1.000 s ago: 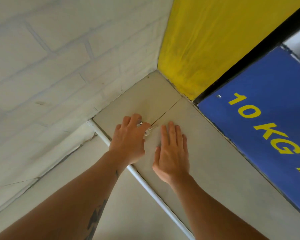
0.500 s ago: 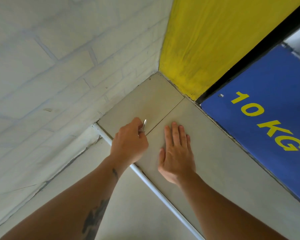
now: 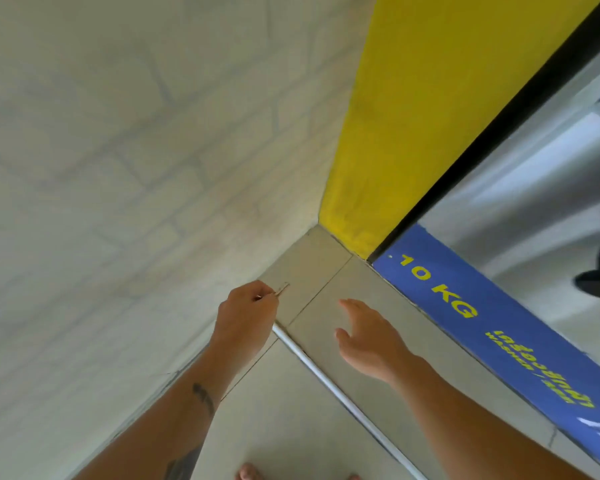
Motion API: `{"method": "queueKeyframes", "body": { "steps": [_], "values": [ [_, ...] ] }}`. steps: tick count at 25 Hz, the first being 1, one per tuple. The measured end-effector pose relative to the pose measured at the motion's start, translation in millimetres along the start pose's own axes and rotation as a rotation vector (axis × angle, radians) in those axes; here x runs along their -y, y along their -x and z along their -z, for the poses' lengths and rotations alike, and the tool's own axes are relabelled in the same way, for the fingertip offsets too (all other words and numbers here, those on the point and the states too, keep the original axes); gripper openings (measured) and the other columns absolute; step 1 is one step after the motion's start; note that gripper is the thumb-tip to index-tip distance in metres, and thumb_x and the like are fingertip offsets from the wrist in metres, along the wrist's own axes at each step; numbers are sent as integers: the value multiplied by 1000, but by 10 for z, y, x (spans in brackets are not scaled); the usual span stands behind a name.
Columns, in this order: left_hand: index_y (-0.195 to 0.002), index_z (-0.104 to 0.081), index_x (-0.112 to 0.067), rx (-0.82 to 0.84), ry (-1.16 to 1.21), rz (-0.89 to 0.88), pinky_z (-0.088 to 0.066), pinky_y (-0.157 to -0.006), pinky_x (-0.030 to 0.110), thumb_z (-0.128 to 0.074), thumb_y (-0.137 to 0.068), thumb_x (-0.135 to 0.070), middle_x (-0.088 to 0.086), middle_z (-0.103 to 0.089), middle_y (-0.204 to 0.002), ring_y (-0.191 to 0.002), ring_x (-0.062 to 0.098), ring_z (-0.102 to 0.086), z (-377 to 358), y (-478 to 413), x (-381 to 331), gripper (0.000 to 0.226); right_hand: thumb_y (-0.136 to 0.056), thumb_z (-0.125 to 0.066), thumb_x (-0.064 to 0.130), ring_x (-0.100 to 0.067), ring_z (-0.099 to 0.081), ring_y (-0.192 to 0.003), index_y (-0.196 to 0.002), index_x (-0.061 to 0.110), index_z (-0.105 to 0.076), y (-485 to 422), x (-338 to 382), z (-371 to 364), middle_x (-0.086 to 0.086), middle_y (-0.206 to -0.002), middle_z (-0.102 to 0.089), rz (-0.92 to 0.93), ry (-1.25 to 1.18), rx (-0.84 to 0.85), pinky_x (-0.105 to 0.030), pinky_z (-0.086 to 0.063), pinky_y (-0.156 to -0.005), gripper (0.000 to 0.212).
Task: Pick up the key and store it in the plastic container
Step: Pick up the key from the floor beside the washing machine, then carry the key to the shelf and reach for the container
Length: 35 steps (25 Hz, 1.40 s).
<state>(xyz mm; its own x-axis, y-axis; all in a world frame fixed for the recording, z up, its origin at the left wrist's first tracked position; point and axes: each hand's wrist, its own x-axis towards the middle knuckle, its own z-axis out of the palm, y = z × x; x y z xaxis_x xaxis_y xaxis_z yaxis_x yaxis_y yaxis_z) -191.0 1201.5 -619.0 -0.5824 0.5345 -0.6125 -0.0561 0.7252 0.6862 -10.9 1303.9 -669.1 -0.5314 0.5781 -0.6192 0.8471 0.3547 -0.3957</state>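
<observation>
My left hand (image 3: pixel 246 315) is closed around a small silver key (image 3: pixel 282 289), whose tip pokes out past my fingers above the tiled step in the corner. My right hand (image 3: pixel 369 336) hovers beside it to the right, fingers spread and holding nothing, lifted a little off the tile. No plastic container is in view.
A white brick wall (image 3: pixel 118 168) fills the left. A yellow wall panel (image 3: pixel 413 116) meets it in the corner. A blue strip marked "10 KG" (image 3: pixel 499 334) runs along the right. A white edge strip (image 3: pixel 326 375) borders the raised tile. My toes (image 3: pixel 248 473) show at the bottom.
My left hand picked the key up off the tile and lifted it. My right hand rose from lying flat on the tile. The view pulled back and up.
</observation>
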Motion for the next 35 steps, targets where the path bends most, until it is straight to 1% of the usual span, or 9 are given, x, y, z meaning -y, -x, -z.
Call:
{"method": "queueKeyframes", "body": {
  "steps": [2,4,8,10,15,18,22,26,35],
  "values": [
    [-77,-66,-14,-11,-4,10,-35,-44,23,-49,-84,-17,2,-57,-61,-53,19,-47,295,465,-282,19,-98,-44,31,-20,-31,-142,-151,19,-28,485,310,322,3,-158,-29,32,-19,-11,-35,-28,-113,57],
    [-79,-67,-13,-17,26,-4,-36,-45,23,-50,-85,-17,3,-60,-62,-54,18,-49,560,931,-542,19,-97,-44,31,-20,-34,-140,-150,19,-30,954,636,634,4,-157,-31,88,-26,-23,-36,-30,-112,55],
    [-75,-69,-17,-67,156,-38,-49,-62,35,-57,-85,-18,7,-68,-71,-64,22,-59,976,1876,-942,16,-97,-45,29,-20,-34,-140,-149,18,-32,1865,1200,1214,1,-157,-30,223,14,-82,-38,-31,-112,55],
    [-76,-69,-17,-92,222,-54,-49,-65,36,-58,-88,-16,8,-68,-74,-65,22,-60,1106,2347,-1063,16,-97,-46,28,-21,-33,-141,-149,17,-32,2271,1379,1432,0,-157,-30,288,58,-110,-38,-31,-112,55],
    [-77,-67,-9,-195,297,-84,-42,-55,25,-53,-87,-8,10,-74,-81,-58,17,-56,1307,3528,-1195,18,-96,-46,27,-22,-33,-141,-150,18,-32,3230,1583,1849,0,-158,-30,460,157,-132,-38,-31,-112,56],
    [-82,-67,-5,-298,371,-96,-40,-52,26,-52,-90,-9,10,-68,-73,-54,18,-52,1376,4216,-1142,17,-95,-47,31,-22,-36,-139,-149,21,-32,3793,1685,1932,1,-157,-32,564,200,-146,-40,-33,-111,57],
    [-93,-68,-4,-452,455,-90,-42,-56,29,-52,-93,-10,10,-65,-74,-60,20,-54,1587,5020,-956,17,-95,-47,34,-19,-34,-140,-148,24,-33,4388,2012,1833,4,-157,-31,723,244,-101,-37,-31,-113,56],
    [-97,-67,-5,-592,546,-73,-48,-64,32,-52,-92,-5,12,-67,-80,-66,21,-58,1918,5692,-587,16,-95,-47,33,-20,-36,-139,-147,25,-36,4872,2509,1530,4,-155,-34,885,293,-33,-36,-32,-111,54],
    [-93,-68,-8,-920,728,-30,-52,-67,32,-54,-92,-4,12,-68,-84,-69,20,-61,2743,7473,951,15,-94,-48,35,-20,-39,-136,-145,26,-39,6239,3772,146,3,-151,-39,1179,432,125,-37,-34,-109,53]
  ]
}}
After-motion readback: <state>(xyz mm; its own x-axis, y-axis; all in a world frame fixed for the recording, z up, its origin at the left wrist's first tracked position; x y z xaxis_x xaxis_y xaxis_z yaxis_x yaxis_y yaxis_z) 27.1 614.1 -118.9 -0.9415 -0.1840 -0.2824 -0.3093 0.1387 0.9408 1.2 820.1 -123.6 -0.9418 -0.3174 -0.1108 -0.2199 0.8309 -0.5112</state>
